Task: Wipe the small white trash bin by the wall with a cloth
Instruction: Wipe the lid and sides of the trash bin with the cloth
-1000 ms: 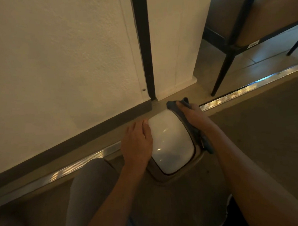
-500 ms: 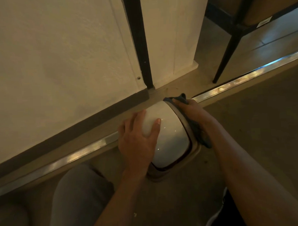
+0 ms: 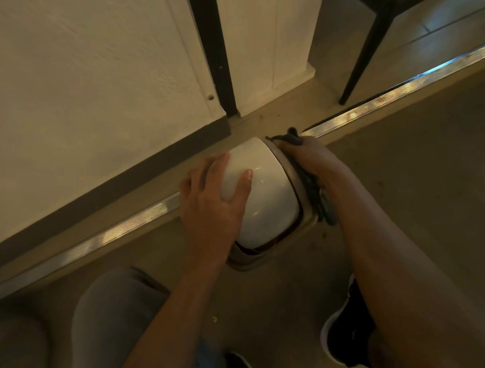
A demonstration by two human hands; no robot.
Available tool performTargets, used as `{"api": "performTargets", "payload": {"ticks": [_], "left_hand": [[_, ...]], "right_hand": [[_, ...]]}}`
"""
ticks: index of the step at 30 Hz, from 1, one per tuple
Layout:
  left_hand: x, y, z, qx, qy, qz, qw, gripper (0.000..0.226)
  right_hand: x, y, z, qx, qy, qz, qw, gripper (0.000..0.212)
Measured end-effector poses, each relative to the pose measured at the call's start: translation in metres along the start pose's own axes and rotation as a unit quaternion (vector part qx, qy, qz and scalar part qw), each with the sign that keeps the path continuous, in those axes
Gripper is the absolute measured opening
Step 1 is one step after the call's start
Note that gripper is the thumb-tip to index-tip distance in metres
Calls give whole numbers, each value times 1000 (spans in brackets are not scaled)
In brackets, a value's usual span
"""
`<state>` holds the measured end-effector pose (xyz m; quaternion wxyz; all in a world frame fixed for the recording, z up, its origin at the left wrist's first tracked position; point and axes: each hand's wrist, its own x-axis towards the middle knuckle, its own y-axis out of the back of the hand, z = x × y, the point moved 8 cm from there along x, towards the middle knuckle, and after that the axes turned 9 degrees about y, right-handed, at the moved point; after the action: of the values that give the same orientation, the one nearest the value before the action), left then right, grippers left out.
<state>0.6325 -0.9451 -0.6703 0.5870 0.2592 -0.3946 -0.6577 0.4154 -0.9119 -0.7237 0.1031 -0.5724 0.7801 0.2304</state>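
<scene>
Spreading wider over the domed lid, your left hand [image 3: 211, 204] now lies flat across the white trash bin [image 3: 264, 194], thumb out on the glossy top and fingers reaching round the far-left side; a second ago it only cupped the bin's left edge with the fingers close together. That firmer brace matters, because the bin is light-looking and would likely slide under sideways rubbing. It sits on the floor just beside the metal floor strip [image 3: 121, 231], close to the dark baseboard [image 3: 105, 187] of the wall [image 3: 92, 79].

Your right hand [image 3: 309, 158] presses the dark cloth [image 3: 314, 191] against the bin's right side, along the beige rim below the lid. The fingers curl over the cloth at the top corner, and a tail of it hangs down past the wrist (how tightly it is bunched you cannot tell in this dim light). Compared with a second ago, that hand and cloth have hardly shifted along the rim.

By my reading, you are mid-wipe on the right flank only. The lid top under your left palm, the front face and the wall side all appear untouched by the cloth, so most of the wiping remains.
</scene>
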Motion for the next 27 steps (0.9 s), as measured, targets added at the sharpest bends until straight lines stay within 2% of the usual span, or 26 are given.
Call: {"api": "performTargets", "payload": {"ticks": [7,15,17,21,27], "left_hand": [[1,1,-3,5,20,6,1000,57],[-1,1,0,11,25,12,1000,59],[-1,1,-1,7,28,12,999,56],[-2,1,4,-3,-13,20,1000,52],[-1,-2,3,13,-7,16,1000,56]], "right_hand": [[-22,11,33,24,-27,0,999,14],[-6,11,21,42,-57,17,997,42],[-17,13,34,46,-65,12,997,41],[-32,17,44,80,-64,13,995,26],[-16,10,20,83,-50,12,995,35]]}}
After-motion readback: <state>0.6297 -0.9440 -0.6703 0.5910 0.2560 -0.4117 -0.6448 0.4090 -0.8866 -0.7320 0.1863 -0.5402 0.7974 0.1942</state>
